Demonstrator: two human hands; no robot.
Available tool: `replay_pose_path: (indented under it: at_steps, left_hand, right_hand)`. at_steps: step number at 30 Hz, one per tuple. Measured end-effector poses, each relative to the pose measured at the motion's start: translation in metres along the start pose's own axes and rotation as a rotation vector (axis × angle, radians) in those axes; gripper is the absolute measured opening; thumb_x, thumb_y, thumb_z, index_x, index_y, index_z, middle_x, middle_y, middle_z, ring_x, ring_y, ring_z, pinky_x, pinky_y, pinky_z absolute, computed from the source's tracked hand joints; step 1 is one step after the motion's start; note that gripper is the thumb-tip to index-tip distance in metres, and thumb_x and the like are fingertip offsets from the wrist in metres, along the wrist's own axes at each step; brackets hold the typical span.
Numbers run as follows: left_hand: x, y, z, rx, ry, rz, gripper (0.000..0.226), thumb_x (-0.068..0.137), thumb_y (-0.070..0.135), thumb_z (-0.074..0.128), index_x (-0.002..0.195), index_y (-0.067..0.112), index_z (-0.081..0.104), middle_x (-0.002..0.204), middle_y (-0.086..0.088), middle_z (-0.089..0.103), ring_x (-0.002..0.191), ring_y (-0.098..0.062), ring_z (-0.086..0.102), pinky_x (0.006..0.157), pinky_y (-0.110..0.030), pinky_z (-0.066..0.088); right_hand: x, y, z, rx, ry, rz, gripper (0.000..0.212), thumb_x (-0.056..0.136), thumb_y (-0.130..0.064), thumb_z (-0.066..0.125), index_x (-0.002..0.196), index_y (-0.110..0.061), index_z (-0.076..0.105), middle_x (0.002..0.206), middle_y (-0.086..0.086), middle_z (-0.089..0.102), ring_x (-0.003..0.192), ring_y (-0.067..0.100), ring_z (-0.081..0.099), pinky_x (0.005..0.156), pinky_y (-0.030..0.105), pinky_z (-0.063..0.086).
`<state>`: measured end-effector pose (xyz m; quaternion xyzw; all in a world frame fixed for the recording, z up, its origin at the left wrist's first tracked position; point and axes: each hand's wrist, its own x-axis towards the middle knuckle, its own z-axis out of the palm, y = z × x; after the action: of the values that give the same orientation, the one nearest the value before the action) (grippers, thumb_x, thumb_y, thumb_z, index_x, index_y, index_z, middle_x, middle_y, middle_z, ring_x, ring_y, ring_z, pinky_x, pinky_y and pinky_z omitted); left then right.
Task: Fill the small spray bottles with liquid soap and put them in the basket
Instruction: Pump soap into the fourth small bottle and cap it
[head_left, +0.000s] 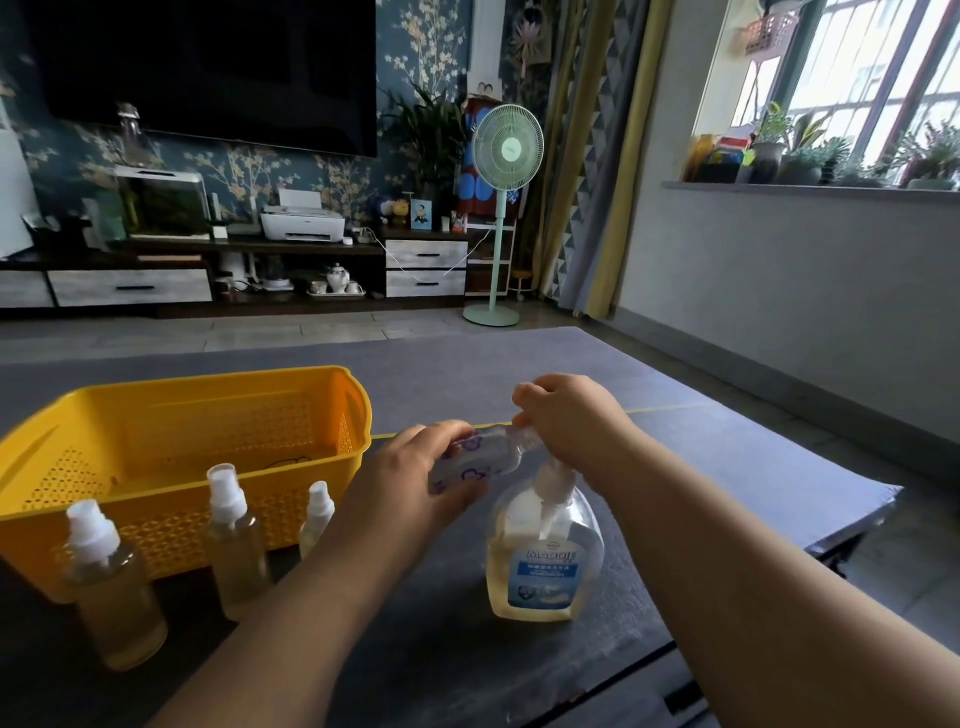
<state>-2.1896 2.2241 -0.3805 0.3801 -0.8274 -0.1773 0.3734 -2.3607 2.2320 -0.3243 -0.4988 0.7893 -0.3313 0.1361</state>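
Student: Which item fills most of the field?

Tutor: The table (727, 452), dark grey on top, spanning the whole foreground. On its left part stands the basket (171, 535), yellow, with perforated walls and an open top.

Student: And the hands?

Tutor: The left hand (410, 478) has its fingers curled round the body of a small bottle (475, 460), clear with purple printed shapes. The bottle is held above the table, tilted almost onto its side, just right of the basket and outside it. The right hand (571, 421) pinches the clear cap (524, 439) at the neck end with bent fingertips. Whether the cap is seated or loose cannot be told.

Student: Where is the soap?

Tutor: The soap bottle (545, 566) stands upright on the table directly below the right hand. It is clear and blue-labelled, with amber liquid in its lower part. Its pump head sits close under the right wrist.

Student: Are there others?

Tutor: Three spray bottles stand upright in a row on the table, in front of the basket's near wall: left (111, 587), middle (234, 540), right (316, 514). Each has a white spray head and holds yellowish liquid. The right one is partly hidden behind the left forearm.
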Motion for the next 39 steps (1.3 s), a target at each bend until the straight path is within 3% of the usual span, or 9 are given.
replay_pose_path:
  at_steps: [17, 24, 30, 39]
  left_hand:
    - [-0.005, -0.004, 0.003, 0.013, -0.026, 0.003, 0.044, 0.085, 0.040, 0.062, 0.127, 0.036, 0.047, 0.121, 0.017, 0.053, 0.094, 0.006, 0.043, 0.059, 0.003, 0.034]
    - [0.000, 0.000, -0.002, -0.005, -0.001, 0.016, 0.050, 0.084, 0.040, 0.063, 0.130, 0.035, 0.046, 0.125, 0.014, 0.054, 0.098, 0.002, 0.048, 0.066, -0.004, 0.039]
    - [-0.001, -0.002, 0.000, 0.000, 0.000, 0.012, 0.048, 0.084, 0.039, 0.063, 0.129, 0.036, 0.046, 0.123, 0.015, 0.054, 0.097, 0.003, 0.046, 0.065, -0.001, 0.037]
    - [-0.005, -0.006, 0.004, 0.025, -0.023, 0.006, 0.048, 0.085, 0.036, 0.064, 0.129, 0.035, 0.046, 0.127, 0.014, 0.052, 0.097, 0.007, 0.041, 0.063, 0.003, 0.032]
  right_hand:
    - [-0.004, 0.010, 0.011, -0.045, -0.029, 0.012, 0.034, 0.093, -0.030, 0.042, 0.097, -0.009, 0.069, 0.099, 0.008, 0.074, 0.094, 0.031, 0.063, 0.084, 0.039, 0.052]
    - [-0.002, 0.001, 0.000, 0.001, 0.006, -0.025, 0.032, 0.095, -0.030, 0.046, 0.093, -0.007, 0.069, 0.099, 0.009, 0.075, 0.095, 0.034, 0.064, 0.083, 0.039, 0.052]
    - [-0.001, 0.001, 0.003, -0.005, -0.015, 0.009, 0.032, 0.096, -0.030, 0.045, 0.100, -0.010, 0.069, 0.102, 0.009, 0.074, 0.099, 0.031, 0.063, 0.090, 0.041, 0.052]
    - [-0.003, 0.012, 0.015, -0.034, -0.016, 0.011, 0.033, 0.094, -0.029, 0.042, 0.098, -0.010, 0.069, 0.100, 0.009, 0.073, 0.093, 0.031, 0.063, 0.085, 0.042, 0.054]
